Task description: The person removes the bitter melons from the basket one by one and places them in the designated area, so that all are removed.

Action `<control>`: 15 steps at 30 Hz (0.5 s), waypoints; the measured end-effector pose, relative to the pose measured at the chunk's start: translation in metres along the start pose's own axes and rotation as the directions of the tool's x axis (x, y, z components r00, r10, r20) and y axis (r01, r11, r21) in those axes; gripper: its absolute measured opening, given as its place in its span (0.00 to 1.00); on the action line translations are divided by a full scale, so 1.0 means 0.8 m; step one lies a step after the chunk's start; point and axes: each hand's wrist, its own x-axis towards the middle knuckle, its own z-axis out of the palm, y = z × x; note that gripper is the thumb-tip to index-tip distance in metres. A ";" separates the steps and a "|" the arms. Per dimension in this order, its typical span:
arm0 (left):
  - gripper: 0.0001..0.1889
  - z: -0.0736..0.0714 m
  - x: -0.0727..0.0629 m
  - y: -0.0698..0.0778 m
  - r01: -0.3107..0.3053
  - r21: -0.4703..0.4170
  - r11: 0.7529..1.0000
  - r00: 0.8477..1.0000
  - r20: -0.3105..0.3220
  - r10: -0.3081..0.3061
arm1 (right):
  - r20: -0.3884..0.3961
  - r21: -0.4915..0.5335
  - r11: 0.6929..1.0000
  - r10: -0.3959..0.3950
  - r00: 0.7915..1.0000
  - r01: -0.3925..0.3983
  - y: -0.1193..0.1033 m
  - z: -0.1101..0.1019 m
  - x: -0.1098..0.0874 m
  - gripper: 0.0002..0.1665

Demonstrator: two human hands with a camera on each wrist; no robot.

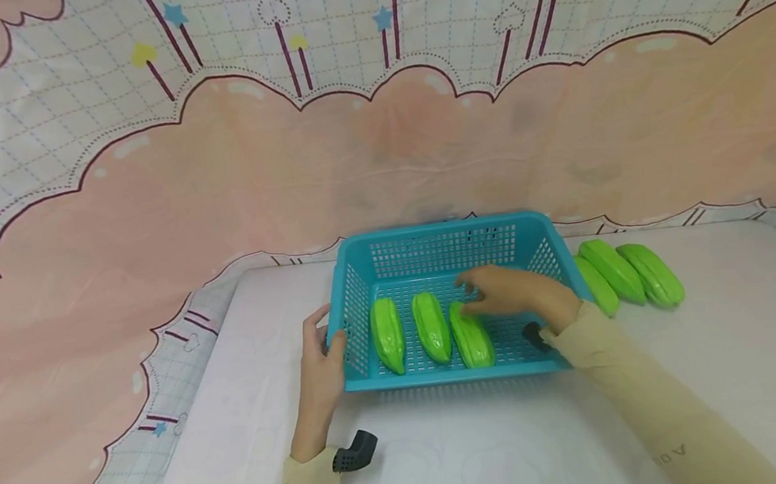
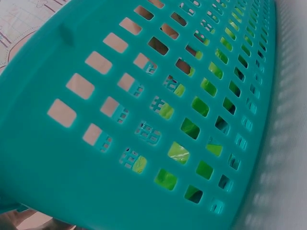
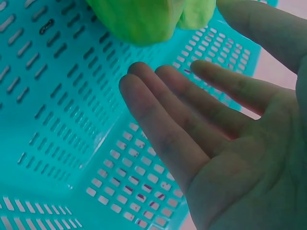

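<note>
Three glossy green, ridged, elongated fruits (image 1: 432,328) lie in a row inside the teal rectangular perforated plastic basket (image 1: 446,377), each with its length running roughly from the basket's far wall to its near wall. The rightmost leans, its far end toward the left wall. Your right hand (image 1: 504,290) is over the basket's right half, by that fruit's far end, with its fingers loosely spread and thumb apart, holding nothing; whether it touches the fruit you cannot tell. Your left hand (image 1: 321,365) grips the basket's left wall, thumb at the rim.

Inside the basket, you have the widest stretch of floor between the rightmost fruit and the right wall, with a strip along the far wall too; the fruits' near ends lie close to the near wall. Just outside the right wall, three more green ridged fruits (image 1: 613,272) lie side by side, so you count six in all, and one basket.

The white table (image 1: 456,458) extends before the basket and to both sides; its far edge runs close behind. Beyond hangs one pink-and-white cloud-patterned cloth (image 1: 385,154). Your two beige sleeves (image 1: 653,395) reach toward the basket from the near side.
</note>
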 end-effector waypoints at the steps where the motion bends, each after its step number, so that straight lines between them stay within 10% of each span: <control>1: 0.26 0.000 0.000 0.000 -0.001 -0.003 1.000 1.000 0.001 0.001 | 0.005 0.005 1.000 0.000 1.000 0.000 0.000 0.001 0.001 0.31; 15: 0.26 -0.001 0.001 -0.002 -0.036 -0.018 0.999 0.999 0.000 0.036 | 0.076 -0.027 0.999 0.033 0.997 -0.031 -0.009 0.003 0.014 0.33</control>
